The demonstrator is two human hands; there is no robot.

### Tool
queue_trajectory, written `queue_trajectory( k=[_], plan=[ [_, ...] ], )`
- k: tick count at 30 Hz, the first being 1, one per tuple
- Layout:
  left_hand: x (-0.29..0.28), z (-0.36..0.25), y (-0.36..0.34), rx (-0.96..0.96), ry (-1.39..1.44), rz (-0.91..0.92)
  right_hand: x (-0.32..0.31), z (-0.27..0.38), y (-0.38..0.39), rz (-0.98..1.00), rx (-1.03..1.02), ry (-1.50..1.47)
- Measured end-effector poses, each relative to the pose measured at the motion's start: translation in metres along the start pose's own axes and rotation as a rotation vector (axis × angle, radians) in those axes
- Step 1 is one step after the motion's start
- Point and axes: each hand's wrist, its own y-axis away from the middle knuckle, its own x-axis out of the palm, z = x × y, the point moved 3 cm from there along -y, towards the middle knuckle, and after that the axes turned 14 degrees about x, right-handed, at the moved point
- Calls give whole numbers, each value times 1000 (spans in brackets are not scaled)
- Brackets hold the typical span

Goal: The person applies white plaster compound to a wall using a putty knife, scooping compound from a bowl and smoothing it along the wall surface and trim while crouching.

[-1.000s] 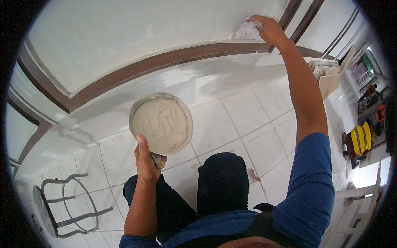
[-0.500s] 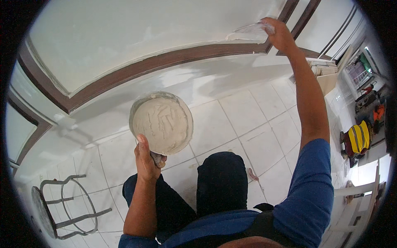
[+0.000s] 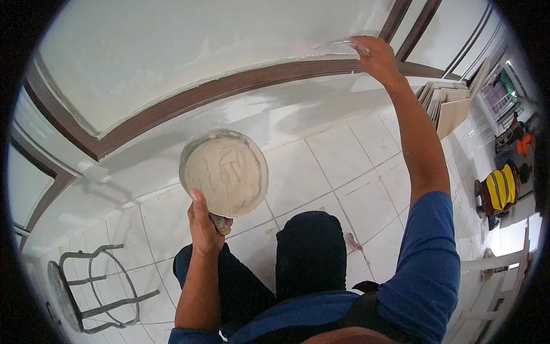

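A round pan of beige putty (image 3: 223, 172) hangs level in front of my knees. My left hand (image 3: 207, 226) is closed around its short, putty-stained handle, thumb up against the rim. Up at the right, my right hand (image 3: 375, 60) is closed on a putty knife (image 3: 338, 46). The knife's blade, pale with putty, lies against the white wall panel (image 3: 217, 40), just above the dark brown frame strip (image 3: 229, 83). Its handle is mostly hidden by my fingers. Wet-looking smears show along the panel's lower edge.
A grey metal-legged stool (image 3: 97, 286) lies tipped on the tiled floor (image 3: 309, 166) at the left. Boards (image 3: 450, 106) lean by the wall at the right. Farther off, a person in a yellow vest (image 3: 501, 189) is near a white railing.
My right hand and the putty knife have moved a little left and down along the panel's lower edge. The pan in my left hand has hardly moved.
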Motion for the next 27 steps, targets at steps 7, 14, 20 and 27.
queue_trajectory(
  k=[7, 14, 20, 27],
  plan=[
    [-4, 4, -1, -4, -11, 12, -29, -32, -11, -108, 43, -40],
    [0, 4, 0, -13, -18, 15, -10, -46, -16, 145, -52, 10],
    [2, 3, -1, 3, -22, 31, 4, -57, -26, 109, -69, -23],
    [-3, 2, -1, -13, -46, 46, 3, -32, -29, 156, -73, 41]
  ],
)
